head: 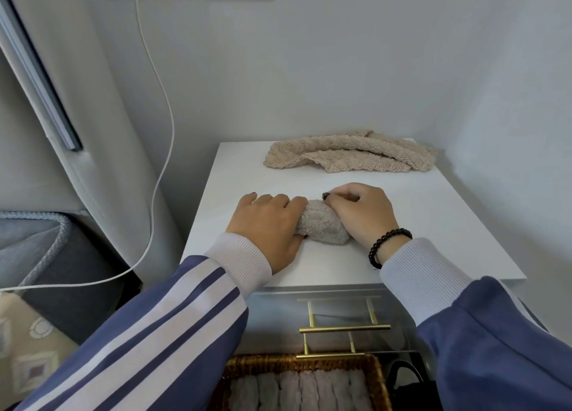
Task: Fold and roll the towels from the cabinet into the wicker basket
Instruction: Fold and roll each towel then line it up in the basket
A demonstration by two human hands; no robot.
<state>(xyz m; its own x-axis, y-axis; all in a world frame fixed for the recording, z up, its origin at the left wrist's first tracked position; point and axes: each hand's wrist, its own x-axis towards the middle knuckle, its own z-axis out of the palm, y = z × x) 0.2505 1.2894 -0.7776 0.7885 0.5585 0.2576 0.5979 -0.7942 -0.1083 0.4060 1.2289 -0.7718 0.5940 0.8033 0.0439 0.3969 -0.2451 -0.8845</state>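
Left hand (268,225) and right hand (362,214) both curl their fingers round the ends of a rolled towel (322,225) at mid cabinet top (433,225). Rolling step looks about finished. Next, probably: lift it without unrolling, drop into the wicker basket (379,376) below, beside the rolls there. Loose towel (349,153) at back awaits.
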